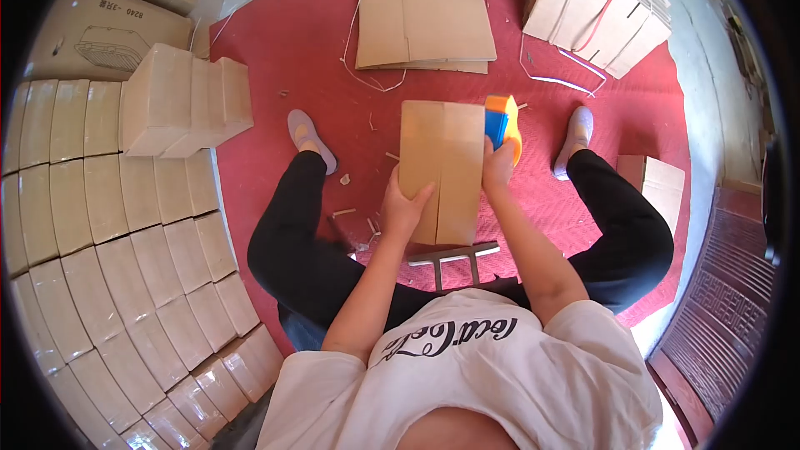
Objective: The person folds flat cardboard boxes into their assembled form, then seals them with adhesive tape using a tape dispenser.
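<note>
To hold the brown box [454,162] steady, we bend our left grip [406,204] snugly on its near left side, thumb on top, with our right grip [499,162] curled around the blue and orange tool [497,127] by its right edge.

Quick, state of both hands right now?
Left hand: closed on the cardboard box, thumb on top.
Right hand: closed on the orange-and-blue tape dispenser, beside the box.

Held box [454,171] btwn box stacks [117,262] L & lone box [664,186] R, w/ cardboard sheets [446,21] ahead on mat [292,42].
</note>
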A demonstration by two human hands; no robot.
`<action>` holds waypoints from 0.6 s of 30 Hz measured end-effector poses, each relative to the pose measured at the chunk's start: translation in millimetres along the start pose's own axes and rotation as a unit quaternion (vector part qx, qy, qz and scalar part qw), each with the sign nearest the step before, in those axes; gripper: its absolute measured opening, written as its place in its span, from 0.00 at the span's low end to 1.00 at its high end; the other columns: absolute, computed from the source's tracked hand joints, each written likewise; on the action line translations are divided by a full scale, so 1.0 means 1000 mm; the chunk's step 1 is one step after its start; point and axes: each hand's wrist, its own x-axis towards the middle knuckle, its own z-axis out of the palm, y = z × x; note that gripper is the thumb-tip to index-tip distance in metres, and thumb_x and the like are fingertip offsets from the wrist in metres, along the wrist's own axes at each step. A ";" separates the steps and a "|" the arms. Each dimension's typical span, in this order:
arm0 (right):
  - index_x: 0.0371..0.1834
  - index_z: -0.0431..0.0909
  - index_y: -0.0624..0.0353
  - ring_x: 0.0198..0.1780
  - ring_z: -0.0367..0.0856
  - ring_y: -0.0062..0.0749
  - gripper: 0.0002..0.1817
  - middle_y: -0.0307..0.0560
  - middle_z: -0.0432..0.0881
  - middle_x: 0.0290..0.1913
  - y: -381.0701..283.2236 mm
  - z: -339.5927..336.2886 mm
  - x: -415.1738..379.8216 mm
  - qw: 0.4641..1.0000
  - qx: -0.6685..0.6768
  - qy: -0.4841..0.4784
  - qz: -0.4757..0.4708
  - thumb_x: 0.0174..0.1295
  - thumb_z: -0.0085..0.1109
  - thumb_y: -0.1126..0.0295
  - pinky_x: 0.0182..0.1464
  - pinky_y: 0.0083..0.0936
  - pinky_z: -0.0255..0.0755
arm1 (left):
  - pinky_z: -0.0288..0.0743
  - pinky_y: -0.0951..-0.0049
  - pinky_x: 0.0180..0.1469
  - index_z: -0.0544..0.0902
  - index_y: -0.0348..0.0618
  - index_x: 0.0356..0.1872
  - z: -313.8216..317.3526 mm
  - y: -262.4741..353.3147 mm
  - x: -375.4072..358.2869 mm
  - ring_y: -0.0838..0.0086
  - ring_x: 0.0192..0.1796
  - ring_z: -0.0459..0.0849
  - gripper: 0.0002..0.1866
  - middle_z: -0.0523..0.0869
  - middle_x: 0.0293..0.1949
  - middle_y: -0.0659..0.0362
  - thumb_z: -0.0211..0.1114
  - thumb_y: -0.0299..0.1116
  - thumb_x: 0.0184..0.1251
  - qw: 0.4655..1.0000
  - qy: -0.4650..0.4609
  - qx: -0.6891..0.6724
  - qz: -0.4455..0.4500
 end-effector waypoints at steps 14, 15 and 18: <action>0.51 0.74 0.65 0.39 0.76 0.24 0.28 0.40 0.78 0.35 -0.055 -0.193 -0.009 0.893 0.150 -0.394 -0.160 0.56 0.67 0.54 0.45 0.24 0.72 | 0.68 0.59 0.59 0.67 0.37 0.63 0.018 0.004 0.009 0.51 0.59 0.74 0.36 0.76 0.57 0.42 0.62 0.53 0.60 0.961 0.139 0.236 0.050; 0.51 0.74 0.64 0.39 0.77 0.23 0.29 0.40 0.79 0.36 -0.057 -0.200 -0.016 0.873 0.144 -0.447 -0.134 0.54 0.68 0.54 0.45 0.23 0.72 | 0.69 0.61 0.57 0.70 0.36 0.60 0.012 0.009 0.011 0.56 0.56 0.77 0.32 0.78 0.54 0.45 0.59 0.51 0.63 0.980 0.106 0.139 0.095; 0.50 0.75 0.61 0.40 0.77 0.21 0.29 0.38 0.79 0.36 -0.058 -0.207 -0.029 0.844 0.107 -0.519 -0.081 0.51 0.72 0.54 0.44 0.21 0.72 | 0.71 0.66 0.54 0.75 0.36 0.55 0.003 0.031 -0.007 0.64 0.52 0.80 0.26 0.82 0.50 0.50 0.55 0.50 0.69 0.992 -0.004 -0.090 0.085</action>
